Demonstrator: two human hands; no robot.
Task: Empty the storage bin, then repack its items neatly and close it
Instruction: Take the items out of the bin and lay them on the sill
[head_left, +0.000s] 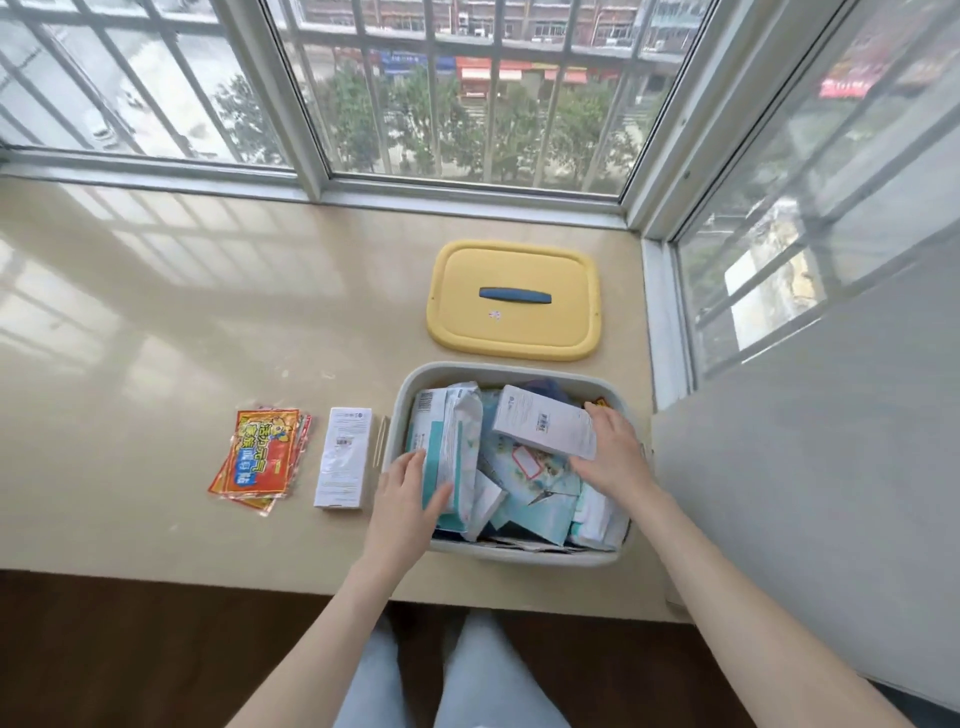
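The pale grey storage bin (415, 384) stands open on the beige window ledge, full of white and teal packets and boxes. Its yellow lid (467, 291) with a blue handle lies flat just behind it. My right hand (610, 452) grips a white box (543, 428) at its right end, raised above the bin's contents. At the bin's left side my left hand (408, 493) holds a white and teal pack (447, 447). Left of the bin lie a white box (343, 457) and a stack of red and orange sachets (257, 457).
The ledge (182, 338) stretches wide to the left. A thin wooden stick (381, 441) lies between the white box and the bin. Window frames close the back and right; a grey wall (805, 493) stands right of the bin. My knees show below the ledge edge.
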